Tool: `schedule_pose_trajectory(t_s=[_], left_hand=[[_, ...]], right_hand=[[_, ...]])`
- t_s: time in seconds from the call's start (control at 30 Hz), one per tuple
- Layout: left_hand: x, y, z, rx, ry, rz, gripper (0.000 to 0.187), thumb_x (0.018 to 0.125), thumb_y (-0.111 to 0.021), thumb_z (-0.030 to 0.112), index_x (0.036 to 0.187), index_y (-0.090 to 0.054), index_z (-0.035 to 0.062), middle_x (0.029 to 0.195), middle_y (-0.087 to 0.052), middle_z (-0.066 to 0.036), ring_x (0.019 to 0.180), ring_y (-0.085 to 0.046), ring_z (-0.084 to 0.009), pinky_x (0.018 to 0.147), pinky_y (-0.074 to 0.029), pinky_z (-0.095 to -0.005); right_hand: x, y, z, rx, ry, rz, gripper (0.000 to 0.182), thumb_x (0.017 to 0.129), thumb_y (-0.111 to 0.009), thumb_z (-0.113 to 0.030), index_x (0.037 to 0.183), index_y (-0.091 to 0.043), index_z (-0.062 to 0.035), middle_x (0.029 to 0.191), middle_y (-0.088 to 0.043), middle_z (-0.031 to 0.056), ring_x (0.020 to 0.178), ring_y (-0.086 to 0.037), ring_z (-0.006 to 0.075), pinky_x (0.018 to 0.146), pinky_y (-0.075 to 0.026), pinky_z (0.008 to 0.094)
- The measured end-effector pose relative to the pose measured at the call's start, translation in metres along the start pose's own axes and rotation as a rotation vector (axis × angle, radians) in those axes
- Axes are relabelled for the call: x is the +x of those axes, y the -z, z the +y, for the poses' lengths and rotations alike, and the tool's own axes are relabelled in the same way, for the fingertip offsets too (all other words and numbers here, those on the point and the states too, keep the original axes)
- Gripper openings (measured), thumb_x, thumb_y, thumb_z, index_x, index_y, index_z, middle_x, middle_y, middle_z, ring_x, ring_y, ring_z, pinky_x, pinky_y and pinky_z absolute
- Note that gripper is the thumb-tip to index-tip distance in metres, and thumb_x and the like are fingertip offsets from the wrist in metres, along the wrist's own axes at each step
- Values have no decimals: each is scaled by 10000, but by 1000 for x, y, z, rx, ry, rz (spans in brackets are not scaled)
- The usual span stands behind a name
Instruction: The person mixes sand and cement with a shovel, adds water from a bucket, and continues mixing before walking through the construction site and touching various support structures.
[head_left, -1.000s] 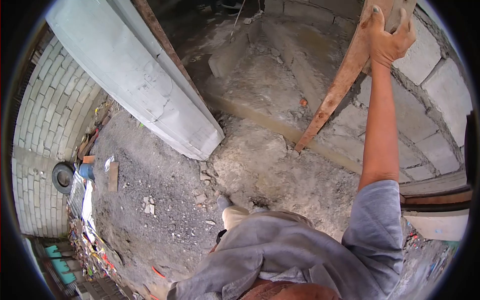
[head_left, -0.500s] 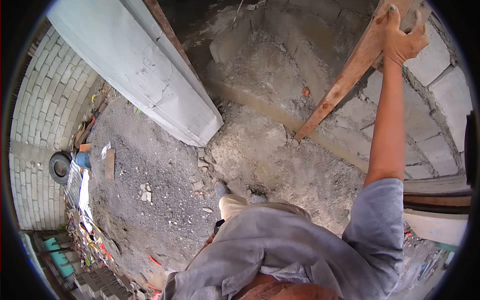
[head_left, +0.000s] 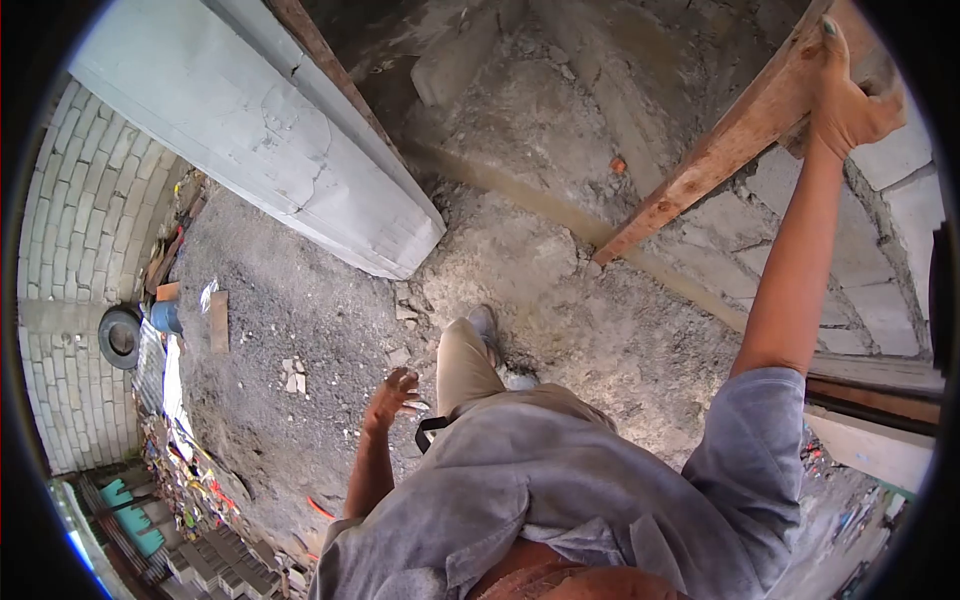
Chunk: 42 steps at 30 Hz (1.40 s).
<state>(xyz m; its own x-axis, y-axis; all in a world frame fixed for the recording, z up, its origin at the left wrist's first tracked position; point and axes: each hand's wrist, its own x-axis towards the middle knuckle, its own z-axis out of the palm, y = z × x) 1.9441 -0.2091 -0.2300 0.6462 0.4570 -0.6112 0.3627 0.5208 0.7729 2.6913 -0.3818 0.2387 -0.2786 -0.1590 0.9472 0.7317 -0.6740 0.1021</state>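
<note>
My right hand (head_left: 852, 112) is raised at the upper right. It grips a reddish-brown wooden post (head_left: 715, 160), one digit stretched along the face and the others bent at its side. The post's lower end meets the ground near a low concrete strip (head_left: 500, 184). My left hand (head_left: 388, 402) hangs at my side above the gravel, holding nothing, its fingers loosely bent and apart. A dark strap loop (head_left: 430, 433) shows at my waist. One shoe (head_left: 484, 330) is forward on the dirt.
A grey-white column (head_left: 270, 140) with timber along its edge stands at upper left. A block wall (head_left: 840, 240) rises on the right. Farther left are a tire (head_left: 120, 337), a blue bucket (head_left: 165, 318) and scattered rubbish (head_left: 200, 485). Broken stones (head_left: 293, 376) lie on the gravel.
My left hand has come into view beside my waist. One foot has stepped forward. In the view, my right hand and the post's upper part sit farther right; the hand stays on the post.
</note>
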Motion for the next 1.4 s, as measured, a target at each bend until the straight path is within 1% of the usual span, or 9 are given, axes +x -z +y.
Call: schedule_pose_trajectory(t_s=[0.07,0.2,0.33,0.4,0.67,0.93,1.17,1.23,1.4], left_hand=[[14,-1,4,-136,-207,-296,1330,544,-669,835,1479,-196,17,1405,-459,-181,1137,-571,-264,815,-542,-380],[65,13,-24,-356,-346,-501,1180,677,-658,747,1479,-202,11,1417,-438,-193,1264,-479,-281,1000,-425,-386],[88,51,8,-291,-302,-424,1214,656,-657,771,1469,-202,-7,1397,-458,-194,1257,-488,-268,955,-436,-348],[105,59,49,38,-129,-95,851,804,-635,492,1391,-346,-53,1192,-579,-211,1030,-603,-270,783,-509,-365],[239,28,304,650,-338,58,532,915,-606,250,1269,-461,-120,800,-663,-178,815,-645,-249,792,-489,-343],[315,-61,492,440,-528,180,590,928,-626,285,1377,-395,-19,1220,-586,-260,1160,-572,-301,941,-456,-332],[383,-36,480,378,-566,222,666,907,-628,343,1392,-361,-28,1251,-572,-265,1191,-553,-348,962,-454,-382],[381,-41,495,721,-148,270,672,901,-628,339,1390,-358,-34,1235,-579,-270,1184,-553,-376,968,-449,-399],[354,-63,526,674,-96,217,684,900,-629,355,1393,-354,-31,1214,-591,-266,1160,-568,-375,969,-449,-411]], right_hand=[[1,5,-2,-24,-23,-57,721,537,-899,-517,941,-668,33,791,-668,96,685,-620,208,647,-505,298],[-15,10,6,-97,-277,-138,756,573,-913,-437,1050,-623,73,883,-623,98,775,-596,178,646,-491,275],[5,26,-49,-25,-299,80,588,732,-815,-203,1137,-533,119,1028,-597,189,886,-611,283,751,-547,349],[14,39,-88,140,-350,119,462,857,-656,-159,1169,-491,139,1039,-612,235,860,-633,288,772,-564,374],[-73,-13,-189,579,-773,-1208,304,863,-685,-78,1143,-606,12,891,-665,73,798,-600,118,732,-492,276],[-174,-69,-145,358,-713,-1915,334,828,-697,-166,1116,-634,-10,860,-697,145,724,-666,211,677,-509,314],[-246,-47,-115,110,-857,-2252,433,772,-726,-315,1083,-649,-23,892,-703,172,859,-696,276,758,-531,384],[-263,-36,-109,168,-1008,-2317,445,764,-741,-327,1060,-656,-5,918,-705,173,887,-694,271,775,-531,370],[-279,-35,-110,189,-1241,-2175,390,770,-738,-280,1013,-658,14,934,-699,180,902,-686,279,782,-529,377]])
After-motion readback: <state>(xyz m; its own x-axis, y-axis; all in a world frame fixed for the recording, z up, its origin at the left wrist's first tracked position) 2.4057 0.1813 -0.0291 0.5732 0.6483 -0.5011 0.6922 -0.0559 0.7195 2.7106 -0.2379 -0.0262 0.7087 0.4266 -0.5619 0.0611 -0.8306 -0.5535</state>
